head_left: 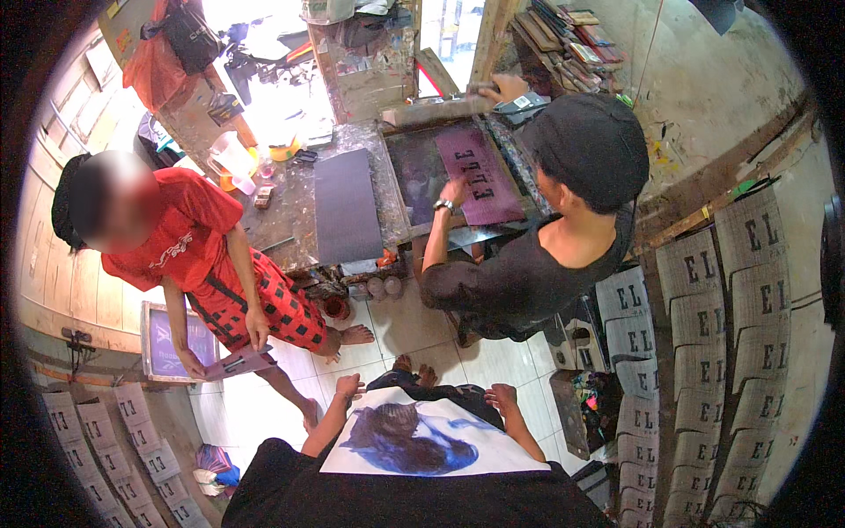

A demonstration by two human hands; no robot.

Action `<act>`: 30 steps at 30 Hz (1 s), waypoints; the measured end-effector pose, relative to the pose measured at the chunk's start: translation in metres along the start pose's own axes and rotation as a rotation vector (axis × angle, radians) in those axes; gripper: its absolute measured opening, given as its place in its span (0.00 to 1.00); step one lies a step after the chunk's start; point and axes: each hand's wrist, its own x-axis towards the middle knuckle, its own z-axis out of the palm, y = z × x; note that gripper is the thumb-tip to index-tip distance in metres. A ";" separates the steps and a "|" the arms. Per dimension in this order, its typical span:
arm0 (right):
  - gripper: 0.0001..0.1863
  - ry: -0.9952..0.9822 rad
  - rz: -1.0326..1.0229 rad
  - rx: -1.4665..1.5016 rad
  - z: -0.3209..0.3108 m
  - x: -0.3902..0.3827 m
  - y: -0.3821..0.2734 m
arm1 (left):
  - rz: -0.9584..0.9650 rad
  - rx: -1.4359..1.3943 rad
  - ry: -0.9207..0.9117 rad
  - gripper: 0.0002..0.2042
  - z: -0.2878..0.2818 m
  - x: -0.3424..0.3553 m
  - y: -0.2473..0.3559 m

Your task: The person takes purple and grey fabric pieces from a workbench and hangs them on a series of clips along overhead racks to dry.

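Observation:
My left hand (349, 385) and my right hand (502, 397) hang either side of a white panel (414, 437) with a blue print, which appears to be on the front of my black shirt. Both hands have loosely bent fingers and show nothing in them. Just beyond are my bare feet on the tiles. At the upper right, a co-worker in black (528, 290) has a hand on a purple printed sheet (488, 207) in a screen frame (405, 167). A co-worker in red (176, 229) holds a printed piece (229, 364) at the left.
A stained bench (286, 202) with a dark board (346, 204) spans the back, cans beneath it. Racks of printed pieces (691, 352) (119, 440) line both sides. A framed screen (154, 339) leans at the left; a cluttered box (576, 409) stands right of my hand.

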 end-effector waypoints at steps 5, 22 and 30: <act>0.14 -0.041 0.062 0.069 -0.001 0.006 0.000 | 0.007 -0.032 0.011 0.16 0.002 0.000 0.010; 0.15 -0.087 -0.064 -0.008 0.004 0.010 -0.018 | -0.024 -0.107 0.029 0.16 0.000 -0.011 -0.008; 0.16 -0.303 -0.292 0.069 -0.003 0.006 -0.011 | -0.009 -0.133 0.112 0.15 0.008 -0.026 0.005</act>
